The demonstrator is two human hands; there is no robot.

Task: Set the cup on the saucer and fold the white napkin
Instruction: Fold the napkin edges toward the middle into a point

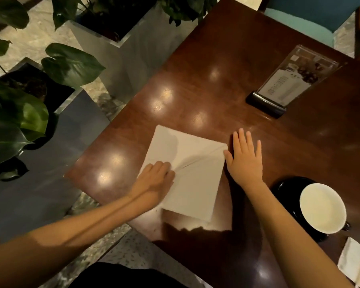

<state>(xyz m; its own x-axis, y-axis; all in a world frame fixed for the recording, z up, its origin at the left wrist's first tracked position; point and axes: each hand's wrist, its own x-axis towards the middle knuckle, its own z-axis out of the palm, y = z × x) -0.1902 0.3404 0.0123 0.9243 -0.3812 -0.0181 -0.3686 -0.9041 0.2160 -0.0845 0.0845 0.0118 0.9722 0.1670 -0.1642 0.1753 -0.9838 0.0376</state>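
Head view, looking down on a dark wooden table [216, 69]. The white napkin [187, 173] lies spread flat near the table's left edge, roughly square and turned a little, with one long crease running across it towards its right corner. The left hand [156, 179] sits on the napkin's left side, fingers bent down onto the cloth, and wrinkles fan out from the fingertips. The hand is blurred, so pinching or just pressing, I cannot tell.

The right hand [244, 159] lies flat, palm down on the bare wood just beside the napkin's right edge. Its fingers are straight and slightly spread, it holds nothing, and the thumb touches the cloth by the right corner.

Over to the right, the cup [322, 207], pale inside and dark outside, stands upright on the black saucer [285, 188], set towards the saucer's near right side, apart from the napkin.

A clear menu stand [289, 82] stands farther back. Another pale napkin [353, 265] lies at the lower right edge. Leafy plants [71, 67] in square planters stand on the floor to the left.
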